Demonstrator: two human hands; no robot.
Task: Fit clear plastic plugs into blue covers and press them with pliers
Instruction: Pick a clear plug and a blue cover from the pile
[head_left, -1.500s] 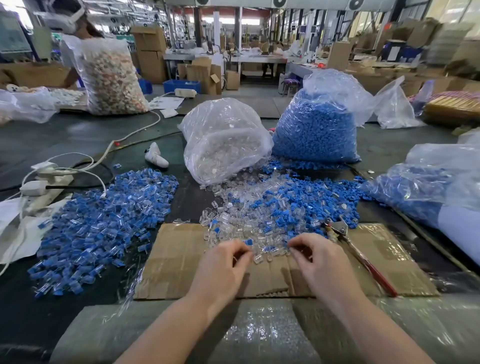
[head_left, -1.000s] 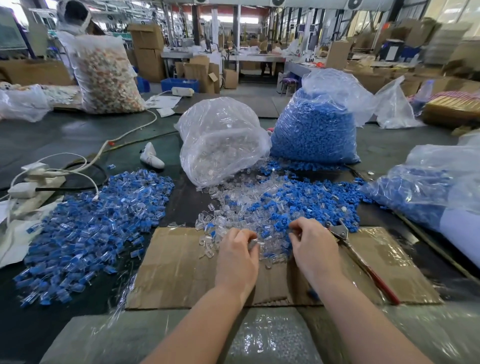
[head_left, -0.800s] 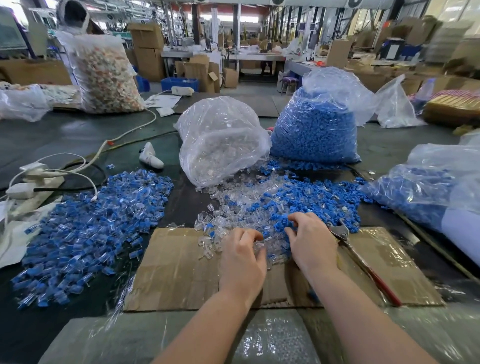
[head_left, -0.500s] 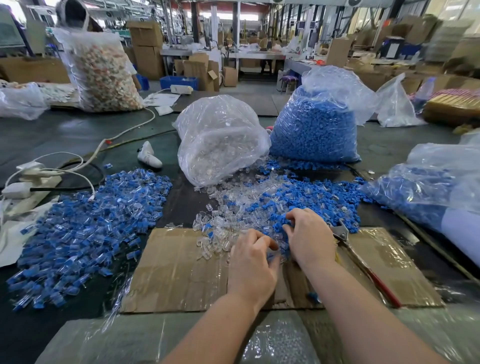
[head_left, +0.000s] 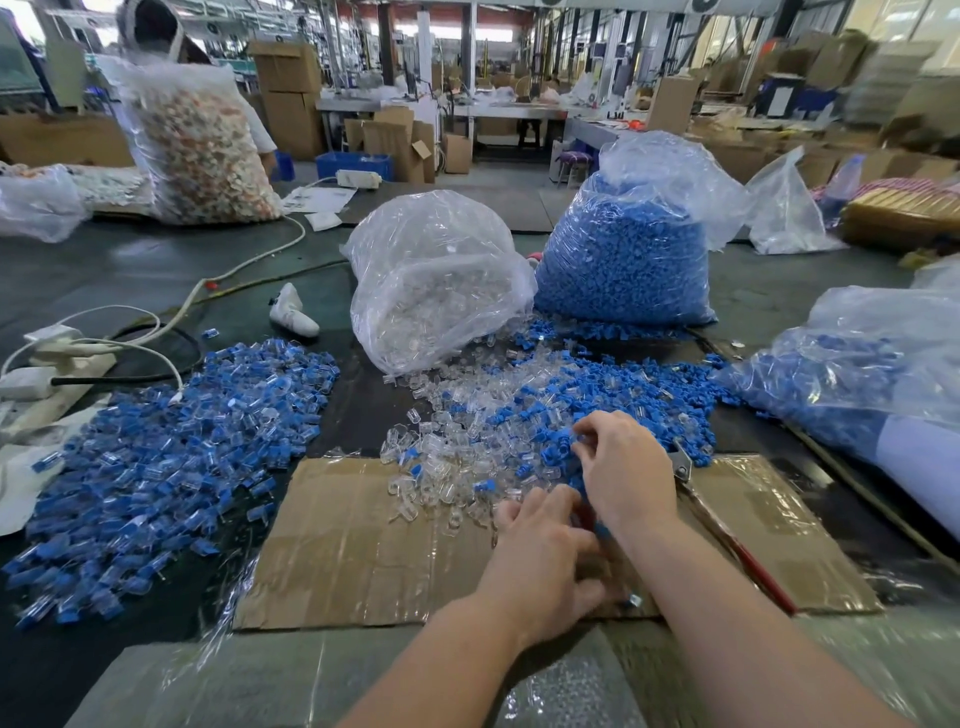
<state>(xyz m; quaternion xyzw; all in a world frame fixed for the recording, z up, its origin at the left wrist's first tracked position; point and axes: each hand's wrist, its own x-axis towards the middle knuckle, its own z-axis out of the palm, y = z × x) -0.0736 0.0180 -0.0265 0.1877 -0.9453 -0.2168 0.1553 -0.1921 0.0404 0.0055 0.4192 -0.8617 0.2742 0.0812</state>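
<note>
Spreading across the view is a dark bench (head_left: 130, 260), and on it stand two big clear bags: one of blue covers (head_left: 623, 270) at the back right, one of clear plugs (head_left: 431, 291) just left of it, its mouth spilling toward the person. A wide heap of assembled blue-and-clear pieces (head_left: 156, 447) lies to the left, well apart from a mixed loose pile of plugs and covers (head_left: 498, 421) in the middle. A flattened cardboard sheet (head_left: 363, 545) lies at the near edge of that pile. The right hand (head_left: 623, 473) rests in the blue part of the pile, fingers curled in a narrow grip; what they pinch is too small to tell. The left hand (head_left: 540, 561) lies on the cardboard just below and touching the right, fingers curled under, its grip hidden. Red-handled pliers (head_left: 727, 540) lie on the cardboard just beside the right wrist, held by neither hand.
</note>
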